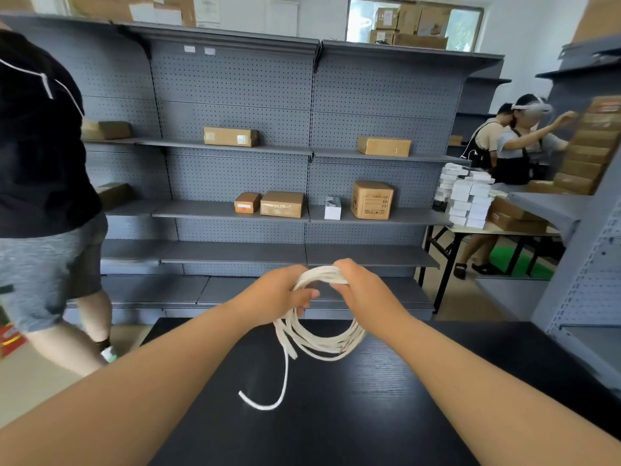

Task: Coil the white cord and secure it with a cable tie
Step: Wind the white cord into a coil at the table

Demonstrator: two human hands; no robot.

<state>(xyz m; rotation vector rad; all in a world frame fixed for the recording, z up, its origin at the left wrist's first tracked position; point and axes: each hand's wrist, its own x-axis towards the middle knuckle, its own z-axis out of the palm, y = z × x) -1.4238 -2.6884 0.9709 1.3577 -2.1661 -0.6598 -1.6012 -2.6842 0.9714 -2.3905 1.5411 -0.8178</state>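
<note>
The white cord (319, 344) is wound into a coil of several loops that hangs above the black table (336, 415). My left hand (279, 294) grips the coil's upper left side. My right hand (361, 287) grips the top right of the coil, fingers curled over the strands. A loose tail of the cord (268, 398) drops from the coil's left side and curls down to the tabletop. No cable tie is visible.
Grey pegboard shelving (268, 210) with cardboard boxes stands behind the table. A person in a black shirt and grey shorts (43, 196) walks close by at the left. Two people (514, 149) work at a folding table with stacked white boxes at the right.
</note>
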